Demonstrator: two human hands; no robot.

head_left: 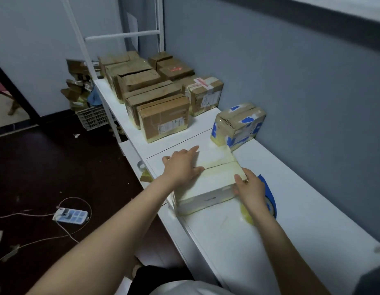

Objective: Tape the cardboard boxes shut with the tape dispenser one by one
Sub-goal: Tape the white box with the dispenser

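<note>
Your left hand [181,165] flat on top of the white box [219,175], fingers straight by the flap seam, your right hand [249,187] curled round its near right corner, blue tape dispenser [271,201] just behind that hand, all on the white table [302,188].

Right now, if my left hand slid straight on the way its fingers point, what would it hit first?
Probably the blue-patched box. Your left hand lies flat on the white box, with its fingers aimed that way. Depth is unclear.
</note>
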